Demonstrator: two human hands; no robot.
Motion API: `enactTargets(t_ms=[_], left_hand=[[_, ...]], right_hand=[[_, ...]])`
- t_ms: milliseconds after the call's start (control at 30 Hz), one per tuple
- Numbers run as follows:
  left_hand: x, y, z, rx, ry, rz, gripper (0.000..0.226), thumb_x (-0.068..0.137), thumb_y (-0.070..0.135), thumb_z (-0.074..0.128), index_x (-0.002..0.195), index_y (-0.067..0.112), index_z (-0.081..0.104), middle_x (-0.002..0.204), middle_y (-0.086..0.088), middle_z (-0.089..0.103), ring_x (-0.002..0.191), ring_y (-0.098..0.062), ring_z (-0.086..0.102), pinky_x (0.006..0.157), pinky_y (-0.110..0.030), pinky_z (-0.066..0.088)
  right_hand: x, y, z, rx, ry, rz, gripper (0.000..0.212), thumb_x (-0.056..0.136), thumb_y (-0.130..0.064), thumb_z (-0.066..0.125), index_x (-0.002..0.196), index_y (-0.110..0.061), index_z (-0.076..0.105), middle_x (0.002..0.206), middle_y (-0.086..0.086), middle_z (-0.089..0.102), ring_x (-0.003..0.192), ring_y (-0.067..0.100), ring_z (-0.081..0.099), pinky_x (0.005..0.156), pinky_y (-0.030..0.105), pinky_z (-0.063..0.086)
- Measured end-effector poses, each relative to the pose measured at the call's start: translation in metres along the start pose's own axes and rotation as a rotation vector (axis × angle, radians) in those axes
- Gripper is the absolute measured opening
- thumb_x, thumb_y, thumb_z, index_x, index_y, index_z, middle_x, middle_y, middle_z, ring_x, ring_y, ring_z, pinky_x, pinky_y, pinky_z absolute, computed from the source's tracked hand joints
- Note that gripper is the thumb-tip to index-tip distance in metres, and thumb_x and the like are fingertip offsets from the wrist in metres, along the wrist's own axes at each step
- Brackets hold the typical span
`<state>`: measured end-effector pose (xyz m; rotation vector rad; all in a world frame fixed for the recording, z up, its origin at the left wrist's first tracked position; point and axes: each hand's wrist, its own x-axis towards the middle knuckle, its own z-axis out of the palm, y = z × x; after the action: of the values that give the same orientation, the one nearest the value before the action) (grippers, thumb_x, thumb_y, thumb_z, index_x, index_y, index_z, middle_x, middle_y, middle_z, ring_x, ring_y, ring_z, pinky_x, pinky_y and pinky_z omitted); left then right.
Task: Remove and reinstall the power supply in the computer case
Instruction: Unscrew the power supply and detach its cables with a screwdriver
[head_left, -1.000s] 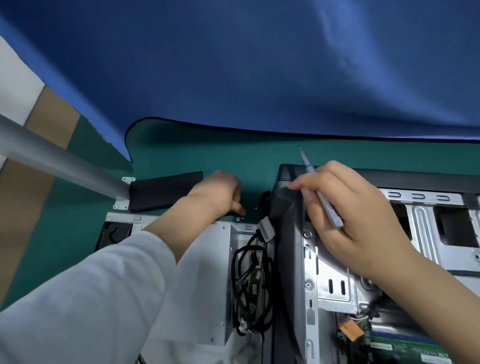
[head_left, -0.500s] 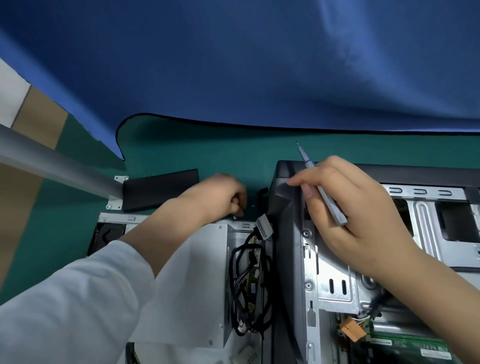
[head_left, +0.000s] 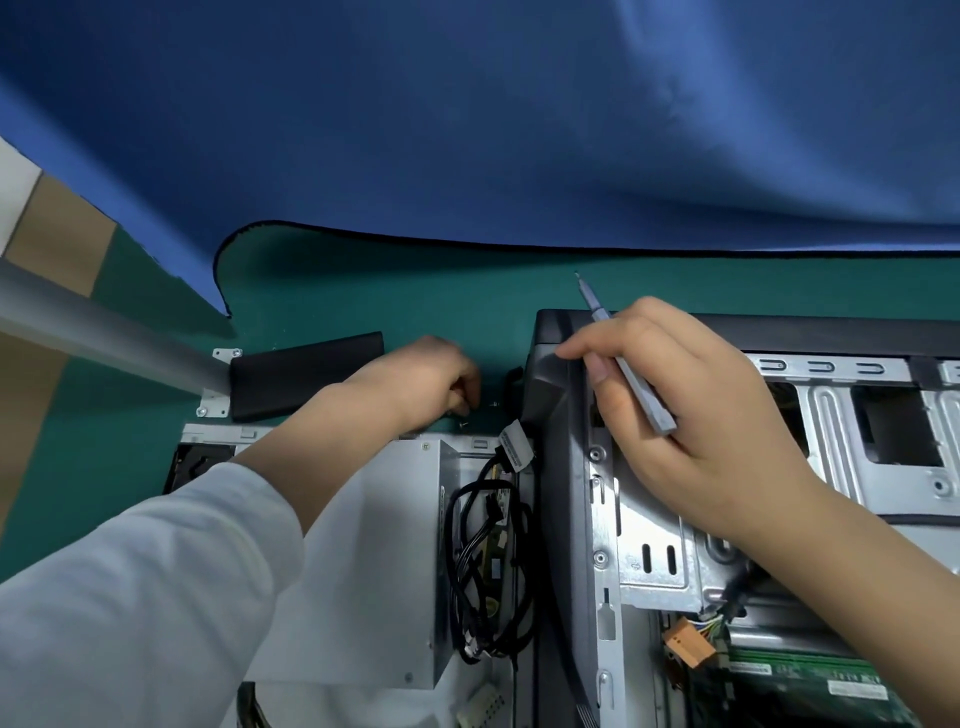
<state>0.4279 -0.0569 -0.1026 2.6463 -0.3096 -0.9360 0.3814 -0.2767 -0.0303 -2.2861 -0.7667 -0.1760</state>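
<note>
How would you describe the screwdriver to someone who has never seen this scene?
Find the open computer case on the green mat. Above its dark top corner, the right hand holds the screwdriver. It is a slim grey pen-like stick with its thin tip pointing up and away.

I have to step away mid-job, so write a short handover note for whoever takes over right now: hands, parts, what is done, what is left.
Left hand: fingers curled over small screws on the green mat; whether it pinches one cannot be told.
Right hand: grips the screwdriver, fingertips resting on the computer case.
Power supply: out of the case, lying to its left, cables bundled beside it.
Done: removal.
Left: seat the supply back in the case, drive its screws, reconnect the cables.
</note>
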Motion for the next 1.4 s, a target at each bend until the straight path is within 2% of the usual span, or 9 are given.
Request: enactTargets(t_ms=[433,633,700,800,967,1033,1167,1267,1400], left_hand=[[0.003,-0.005,0.005,0.109,0.041,0.038,0.012,0.085,0.015,0.066,0.097,0.013,0.068,0.092,0.001,0.05,0.091,-0.023,0.056,0.076,-0.028,0.044],[-0.005,-0.004,0.002,0.058,0.083,0.046,0.01,0.085,0.014,0.064,0.094,0.013,0.067,0.088,0.001,0.061,0.08,-0.018,0.058,0.072,-0.024,0.046],[-0.015,-0.002,-0.001,-0.044,0.174,0.046,0.005,0.083,0.014,0.066,0.087,0.017,0.067,0.07,0.012,0.057,0.064,-0.008,0.051,0.055,-0.009,0.036],[-0.034,0.006,-0.003,-0.228,0.358,0.038,0.01,0.081,0.014,0.068,0.079,0.022,0.064,0.056,0.018,0.055,0.052,0.0,0.049,0.051,-0.006,0.034],[-0.075,0.035,0.006,-0.36,0.597,0.086,0.011,0.084,0.019,0.068,0.088,0.028,0.065,0.071,0.015,0.062,0.057,-0.004,0.049,0.057,-0.009,0.039],[-0.094,0.05,0.014,-0.319,0.666,0.112,0.008,0.085,0.02,0.068,0.087,0.027,0.068,0.073,0.013,0.06,0.064,-0.005,0.05,0.062,-0.007,0.037],[-0.135,0.087,0.036,-0.34,0.717,0.124,0.006,0.086,0.027,0.067,0.082,0.03,0.065,0.077,0.009,0.061,0.07,-0.008,0.053,0.064,-0.01,0.038],[-0.166,0.118,0.056,-0.394,0.796,0.149,0.008,0.083,0.034,0.067,0.082,0.026,0.065,0.073,0.01,0.062,0.064,-0.008,0.058,0.061,-0.011,0.042],[-0.21,0.152,0.081,-0.476,1.033,0.177,0.009,0.08,0.031,0.072,0.082,0.024,0.068,0.057,0.007,0.058,0.051,-0.01,0.056,0.051,-0.014,0.045]], right_hand=[[0.0,-0.001,0.0,-0.011,0.007,-0.001,0.02,0.092,-0.013,0.047,0.103,-0.012,0.064,0.089,-0.014,0.044,0.081,0.008,0.048,0.072,0.022,0.036],[0.0,-0.003,-0.002,0.031,-0.009,0.007,0.021,0.093,-0.015,0.046,0.103,-0.013,0.064,0.089,-0.012,0.05,0.083,0.011,0.052,0.073,0.025,0.041],[0.0,-0.005,-0.004,0.121,-0.019,0.059,0.02,0.096,-0.018,0.046,0.106,-0.018,0.064,0.091,-0.015,0.055,0.09,0.005,0.054,0.078,0.019,0.04],[-0.002,-0.01,-0.011,0.282,-0.064,0.15,0.022,0.097,-0.027,0.046,0.115,-0.031,0.059,0.098,-0.027,0.058,0.099,-0.004,0.056,0.082,0.009,0.038],[-0.026,-0.025,-0.026,0.317,-0.171,0.135,0.023,0.094,-0.046,0.04,0.116,-0.047,0.043,0.099,-0.027,0.059,0.094,0.001,0.058,0.074,0.016,0.042],[-0.044,-0.033,-0.031,0.357,-0.176,0.136,0.018,0.093,-0.049,0.041,0.111,-0.05,0.039,0.1,-0.027,0.061,0.092,-0.003,0.059,0.071,0.011,0.042],[-0.08,-0.048,-0.046,0.519,-0.112,0.169,0.012,0.091,-0.048,0.046,0.099,-0.05,0.038,0.094,-0.017,0.067,0.077,0.004,0.066,0.061,0.018,0.05],[-0.11,-0.058,-0.063,0.688,-0.042,0.19,0.009,0.092,-0.047,0.05,0.096,-0.041,0.045,0.09,-0.003,0.07,0.085,0.018,0.069,0.075,0.037,0.055],[-0.155,-0.073,-0.084,0.907,0.06,0.243,0.009,0.09,-0.033,0.06,0.092,-0.025,0.057,0.086,0.007,0.071,0.084,0.019,0.069,0.076,0.023,0.053]])
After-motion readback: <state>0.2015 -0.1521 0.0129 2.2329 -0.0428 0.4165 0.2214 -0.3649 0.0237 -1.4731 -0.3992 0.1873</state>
